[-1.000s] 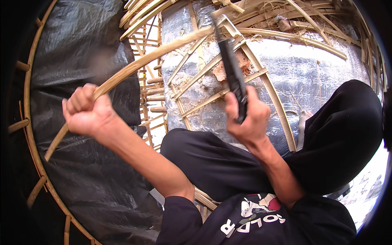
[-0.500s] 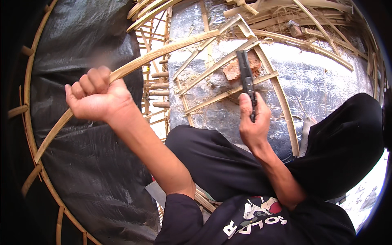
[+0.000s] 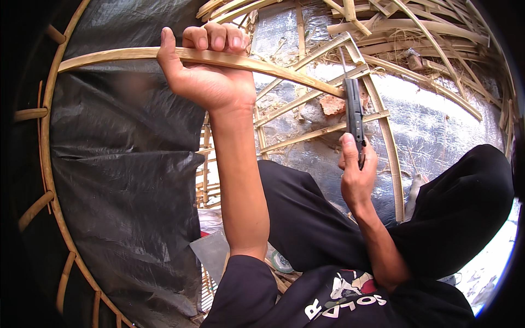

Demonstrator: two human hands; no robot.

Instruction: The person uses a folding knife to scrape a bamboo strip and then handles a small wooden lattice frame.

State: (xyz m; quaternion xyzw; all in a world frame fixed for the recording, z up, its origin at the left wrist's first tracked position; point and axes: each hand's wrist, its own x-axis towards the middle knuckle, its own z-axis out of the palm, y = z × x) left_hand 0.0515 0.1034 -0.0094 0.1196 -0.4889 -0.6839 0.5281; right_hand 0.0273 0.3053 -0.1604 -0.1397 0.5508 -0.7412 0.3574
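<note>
The left hand (image 3: 210, 71) is closed in a full fist around a long, pale, curved bamboo strip (image 3: 284, 68), raised at upper centre. The right hand (image 3: 356, 175) is wrapped around the handle of a slim black-handled knife (image 3: 354, 117), whose blade meets the strip's far end. Done well, the strip should probably be held taut and the blade worked away from the body. No label is readable; a small round green-and-white object (image 3: 281, 262) lies by the black trousers (image 3: 306, 218), and black plastic sheeting (image 3: 126, 180) hangs left.
</note>
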